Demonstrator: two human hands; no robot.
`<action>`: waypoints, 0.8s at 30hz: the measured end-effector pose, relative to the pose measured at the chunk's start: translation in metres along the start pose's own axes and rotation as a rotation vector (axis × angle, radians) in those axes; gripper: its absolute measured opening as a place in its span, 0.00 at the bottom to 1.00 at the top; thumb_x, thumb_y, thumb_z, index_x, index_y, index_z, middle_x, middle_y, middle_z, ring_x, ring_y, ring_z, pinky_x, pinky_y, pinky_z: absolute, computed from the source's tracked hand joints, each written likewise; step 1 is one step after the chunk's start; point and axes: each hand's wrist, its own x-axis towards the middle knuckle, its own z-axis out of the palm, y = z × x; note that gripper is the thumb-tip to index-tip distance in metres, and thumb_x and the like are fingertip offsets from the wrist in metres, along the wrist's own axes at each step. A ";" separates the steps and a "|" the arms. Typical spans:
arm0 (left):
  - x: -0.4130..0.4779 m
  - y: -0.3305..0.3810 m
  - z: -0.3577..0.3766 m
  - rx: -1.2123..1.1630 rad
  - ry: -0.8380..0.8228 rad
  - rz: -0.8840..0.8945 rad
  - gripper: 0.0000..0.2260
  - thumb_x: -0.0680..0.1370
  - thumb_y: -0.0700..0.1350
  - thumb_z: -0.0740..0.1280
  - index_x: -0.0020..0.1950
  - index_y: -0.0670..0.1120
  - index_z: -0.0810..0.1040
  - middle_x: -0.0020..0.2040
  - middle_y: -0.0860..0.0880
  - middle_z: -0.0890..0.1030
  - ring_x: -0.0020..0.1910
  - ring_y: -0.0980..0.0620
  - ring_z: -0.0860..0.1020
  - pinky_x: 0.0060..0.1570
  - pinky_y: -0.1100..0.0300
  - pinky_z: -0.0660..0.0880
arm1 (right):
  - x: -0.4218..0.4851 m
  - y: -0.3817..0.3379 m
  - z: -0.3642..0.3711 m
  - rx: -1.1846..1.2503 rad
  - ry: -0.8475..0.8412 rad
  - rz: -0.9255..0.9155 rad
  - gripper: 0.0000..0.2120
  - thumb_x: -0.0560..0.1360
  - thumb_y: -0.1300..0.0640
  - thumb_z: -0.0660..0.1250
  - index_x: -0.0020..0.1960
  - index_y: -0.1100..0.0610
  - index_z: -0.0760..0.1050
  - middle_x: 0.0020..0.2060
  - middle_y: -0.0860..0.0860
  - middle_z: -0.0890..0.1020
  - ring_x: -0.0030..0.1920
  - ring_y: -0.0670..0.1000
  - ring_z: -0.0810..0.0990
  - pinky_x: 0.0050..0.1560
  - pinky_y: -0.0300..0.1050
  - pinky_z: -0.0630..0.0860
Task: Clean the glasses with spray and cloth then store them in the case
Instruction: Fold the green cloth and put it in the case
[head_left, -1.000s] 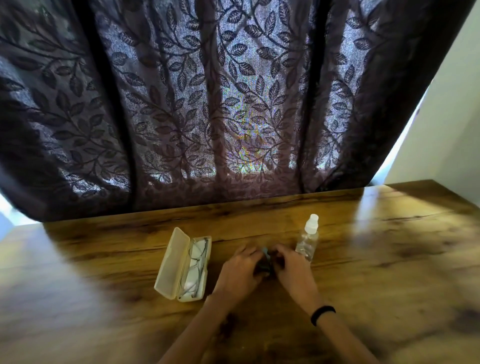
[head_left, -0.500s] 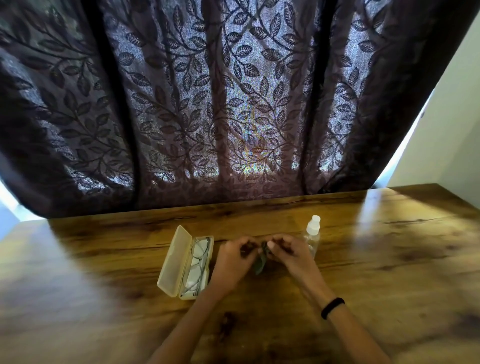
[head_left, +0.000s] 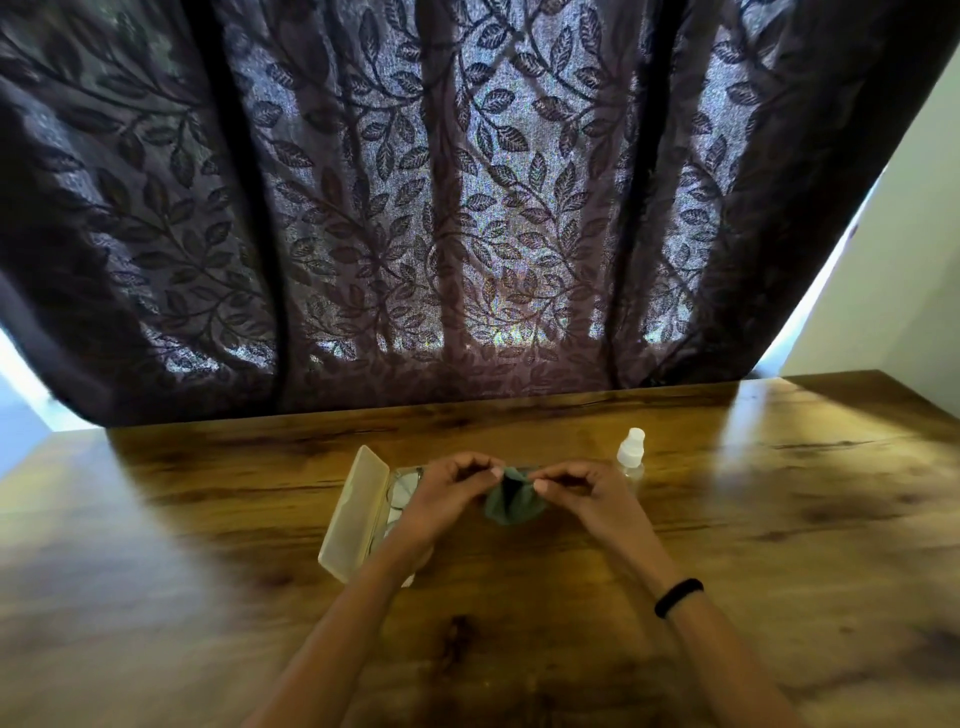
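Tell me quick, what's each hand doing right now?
Left hand: closed, pinching the cloth.
Right hand: closed, pinching the same cloth.

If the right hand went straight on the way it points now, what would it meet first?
The right hand would probably meet the left hand first; both pinch the cloth between them. Depth unclear.

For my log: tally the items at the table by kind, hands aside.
case: 1
glasses: 1
cloth: 1
spray bottle: 1
Total: 4
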 end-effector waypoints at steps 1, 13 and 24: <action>0.000 0.001 0.000 -0.001 -0.010 0.005 0.06 0.77 0.40 0.64 0.51 0.42 0.79 0.48 0.45 0.81 0.50 0.49 0.79 0.50 0.57 0.76 | 0.002 -0.001 -0.002 0.007 -0.025 -0.002 0.08 0.71 0.63 0.69 0.42 0.50 0.80 0.42 0.48 0.83 0.44 0.43 0.80 0.45 0.31 0.77; 0.002 0.005 0.007 0.056 -0.149 0.099 0.05 0.69 0.47 0.72 0.43 0.50 0.80 0.38 0.56 0.83 0.40 0.59 0.80 0.41 0.67 0.75 | 0.009 -0.015 0.000 0.004 -0.107 -0.076 0.09 0.75 0.61 0.65 0.42 0.48 0.78 0.40 0.45 0.82 0.44 0.42 0.80 0.45 0.33 0.75; 0.000 0.008 0.009 0.049 -0.162 0.235 0.05 0.74 0.42 0.68 0.49 0.47 0.78 0.44 0.51 0.81 0.46 0.55 0.80 0.46 0.62 0.77 | 0.015 -0.027 -0.001 -0.123 -0.014 -0.210 0.05 0.70 0.61 0.71 0.42 0.51 0.80 0.34 0.42 0.81 0.36 0.39 0.77 0.37 0.33 0.72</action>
